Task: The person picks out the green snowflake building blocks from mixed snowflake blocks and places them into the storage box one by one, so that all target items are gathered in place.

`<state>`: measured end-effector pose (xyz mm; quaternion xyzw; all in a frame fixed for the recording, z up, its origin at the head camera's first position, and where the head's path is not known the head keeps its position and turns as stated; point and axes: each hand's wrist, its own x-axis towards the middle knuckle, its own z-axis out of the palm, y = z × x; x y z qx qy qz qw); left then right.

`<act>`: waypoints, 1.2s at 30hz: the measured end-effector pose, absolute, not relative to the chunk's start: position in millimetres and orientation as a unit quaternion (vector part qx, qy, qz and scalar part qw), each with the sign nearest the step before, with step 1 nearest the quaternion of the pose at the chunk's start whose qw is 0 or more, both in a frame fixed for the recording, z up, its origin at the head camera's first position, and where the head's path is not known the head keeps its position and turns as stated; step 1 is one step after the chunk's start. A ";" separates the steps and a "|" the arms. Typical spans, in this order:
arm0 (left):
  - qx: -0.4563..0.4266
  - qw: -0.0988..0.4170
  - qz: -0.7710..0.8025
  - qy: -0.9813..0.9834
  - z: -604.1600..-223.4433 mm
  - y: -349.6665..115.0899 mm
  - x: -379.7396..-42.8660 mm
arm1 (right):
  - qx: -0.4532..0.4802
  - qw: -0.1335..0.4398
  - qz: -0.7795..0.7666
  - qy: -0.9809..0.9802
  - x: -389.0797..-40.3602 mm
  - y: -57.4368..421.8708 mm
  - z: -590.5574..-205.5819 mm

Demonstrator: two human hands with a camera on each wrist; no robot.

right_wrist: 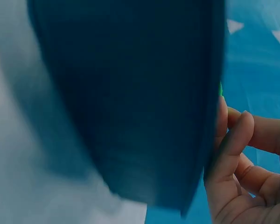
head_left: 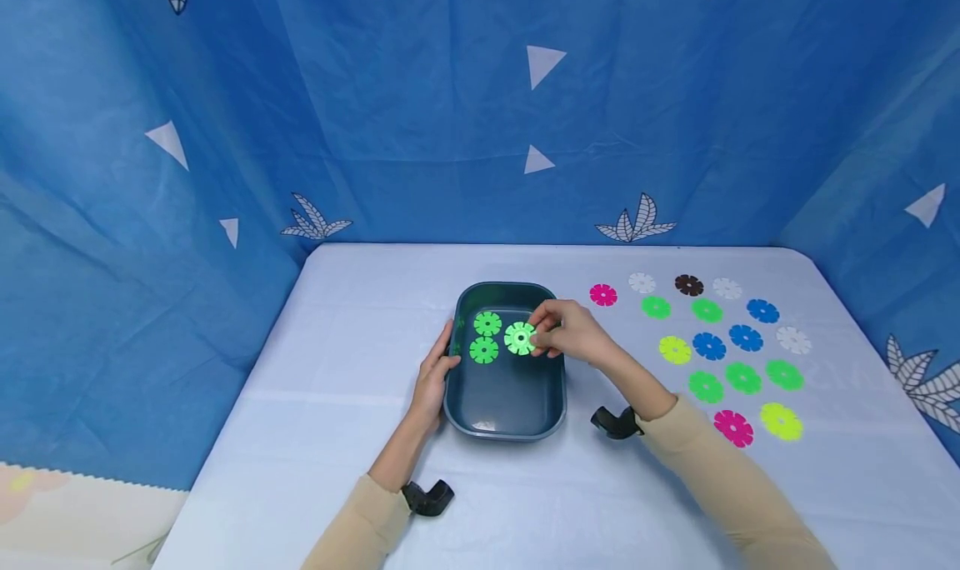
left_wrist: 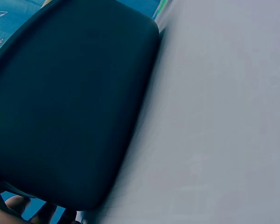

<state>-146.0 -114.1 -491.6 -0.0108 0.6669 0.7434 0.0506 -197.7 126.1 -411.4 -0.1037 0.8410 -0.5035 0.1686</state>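
A dark blue-green rectangular tray [head_left: 502, 395] stands on the table in the head view. My left hand [head_left: 432, 376] holds its left side, thumb over the rim and fingers along the outer wall; fingertips [left_wrist: 44, 212] show low in the left wrist view. Over the tray, my right hand [head_left: 573, 332] pinches a bright green notched plastic disc [head_left: 519, 337] between thumb and fingers. Two more green discs, an upper one [head_left: 487, 323] and a lower one [head_left: 483, 350], lie inside the tray. In the right wrist view, the tray's wall [right_wrist: 130, 102] hides most of the held disc.
Right of the tray, several loose discs are spread on the white tablecloth [head_left: 315, 345], among them a pink disc [head_left: 603, 295], a brown disc [head_left: 689, 285], a blue disc [head_left: 709, 347] and a yellow disc [head_left: 782, 422]. A blue patterned curtain [head_left: 420, 137] closes off the back and sides.
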 end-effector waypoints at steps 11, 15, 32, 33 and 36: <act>-0.004 0.052 0.752 0.657 -493.2 -113.9 -145.4 | -0.142 0.213 -0.476 0.841 -189.9 84.8 -428.8; 0.001 0.055 0.754 0.655 -493.2 -113.7 -145.6 | -0.137 0.238 -0.479 0.834 -188.5 77.8 -436.7; 0.005 0.059 0.758 0.649 -493.1 -115.4 -145.4 | -0.127 0.268 -0.446 0.845 -187.0 65.2 -449.8; 0.005 0.059 0.757 0.650 -493.0 -115.6 -145.4 | -0.127 0.268 -0.444 0.846 -186.9 64.9 -449.5; 0.003 0.059 0.755 0.654 -492.6 -115.5 -145.5 | -0.130 0.267 -0.439 0.848 -187.3 64.6 -449.9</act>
